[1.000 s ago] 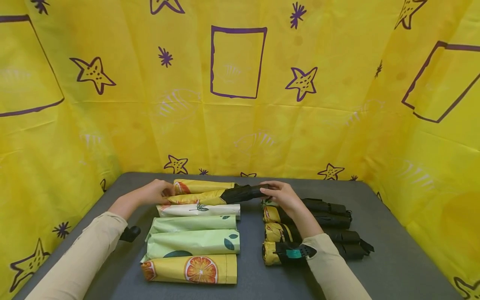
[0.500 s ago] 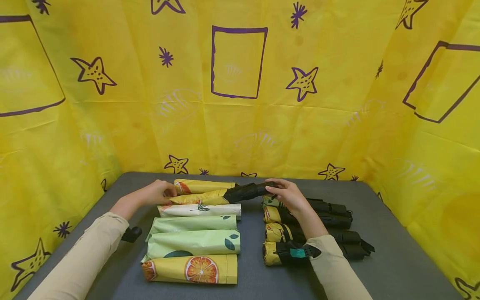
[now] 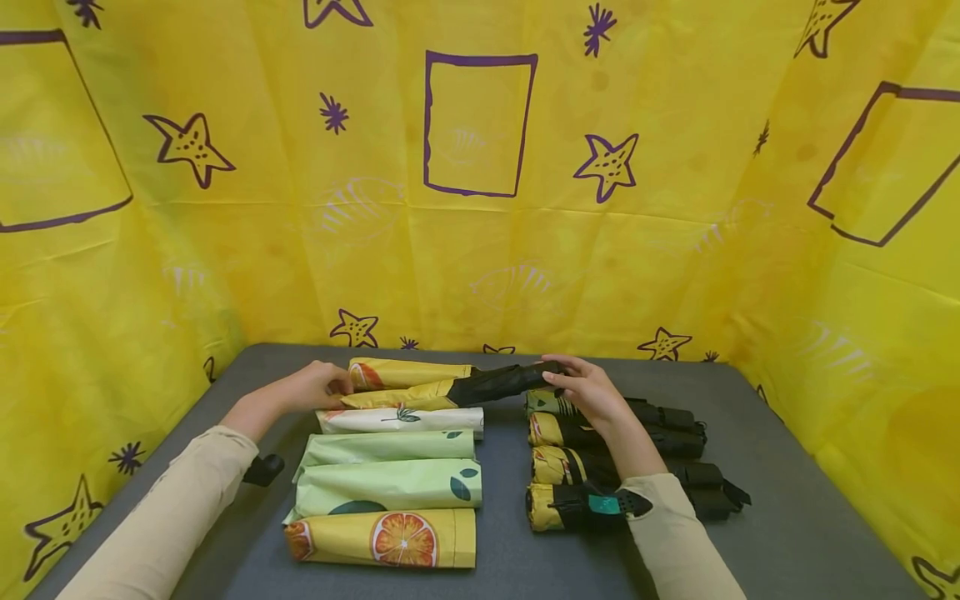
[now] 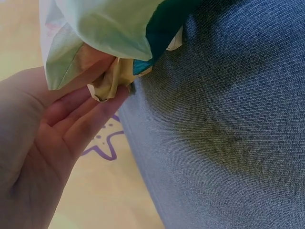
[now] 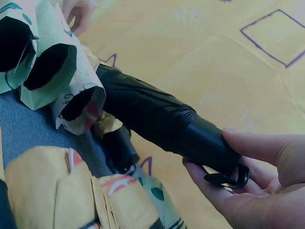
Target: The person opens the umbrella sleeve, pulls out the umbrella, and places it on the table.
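Observation:
In the head view my right hand holds the handle end of a black folded umbrella, thumb on top and fingers underneath. The umbrella's other end sits inside a yellow sleeve. My left hand pinches the far left end of that sleeve. In the left wrist view, the fingers are at its crumpled yellow tip, partly hidden behind a pale green sleeve. The right wrist view shows the umbrella's smooth handle between thumb and fingers, with a strap loop hanging at its end.
Closer to me lie a white sleeve, two green sleeves and an orange-print sleeve. Behind the held umbrella is another yellow sleeve. Several folded umbrellas lie at right on the grey table. Yellow cloth surrounds it.
My right hand has moved slightly right with the umbrella's handle, and a little more black shows beyond the yellow sleeve. My left hand has stayed nearly still.

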The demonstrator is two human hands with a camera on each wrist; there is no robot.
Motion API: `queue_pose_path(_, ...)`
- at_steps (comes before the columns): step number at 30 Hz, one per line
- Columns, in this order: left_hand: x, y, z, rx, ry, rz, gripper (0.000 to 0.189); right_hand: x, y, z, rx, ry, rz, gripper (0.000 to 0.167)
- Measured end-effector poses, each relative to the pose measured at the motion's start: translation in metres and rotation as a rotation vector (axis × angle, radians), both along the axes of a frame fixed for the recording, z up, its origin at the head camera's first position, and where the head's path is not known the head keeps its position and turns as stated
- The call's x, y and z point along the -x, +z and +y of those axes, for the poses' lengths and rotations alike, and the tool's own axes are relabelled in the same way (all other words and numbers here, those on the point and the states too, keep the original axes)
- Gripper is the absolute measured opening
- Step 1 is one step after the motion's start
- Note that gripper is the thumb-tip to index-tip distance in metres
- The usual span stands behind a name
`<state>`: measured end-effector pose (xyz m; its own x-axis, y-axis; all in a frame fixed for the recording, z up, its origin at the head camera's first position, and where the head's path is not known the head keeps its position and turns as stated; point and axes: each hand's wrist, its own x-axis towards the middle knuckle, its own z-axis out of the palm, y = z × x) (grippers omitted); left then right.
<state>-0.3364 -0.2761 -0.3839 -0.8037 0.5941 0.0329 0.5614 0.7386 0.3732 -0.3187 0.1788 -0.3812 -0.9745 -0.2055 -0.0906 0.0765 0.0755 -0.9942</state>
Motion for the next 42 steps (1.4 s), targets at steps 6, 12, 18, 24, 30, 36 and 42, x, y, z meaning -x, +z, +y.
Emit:
queue_pose_path(6,0.001,0.0,0.0,-0.006,-0.001,-0.009,0.01,0.0,0.0,0.007,0.029,-0.018,-0.023,0.05)
queue_pose_path(12,0.003,-0.002,-0.002,-0.001,-0.007,0.003,0.011,0.0,0.002,0.015,0.01,-0.054,-0.023,0.054)
queue_pose_path(18,0.004,-0.003,-0.006,0.0,0.005,-0.013,0.012,0.0,0.006,0.027,0.025,-0.112,-0.038,0.055)
queue_pose_path(24,0.003,-0.002,-0.005,-0.002,0.018,-0.016,0.012,-0.004,0.012,0.039,0.098,-0.149,-0.037,0.056)
queue_pose_path(30,0.002,-0.001,-0.004,0.001,0.015,-0.007,0.013,-0.008,0.019,0.05,0.146,-0.172,-0.023,0.043)
queue_pose_path(36,0.001,0.0,-0.005,-0.005,0.003,-0.006,0.012,-0.013,0.027,0.066,0.248,-0.204,-0.015,0.025)
queue_pose_path(42,0.001,-0.001,-0.006,-0.009,-0.001,0.0,0.011,-0.015,0.035,0.083,0.345,-0.244,-0.023,0.017)
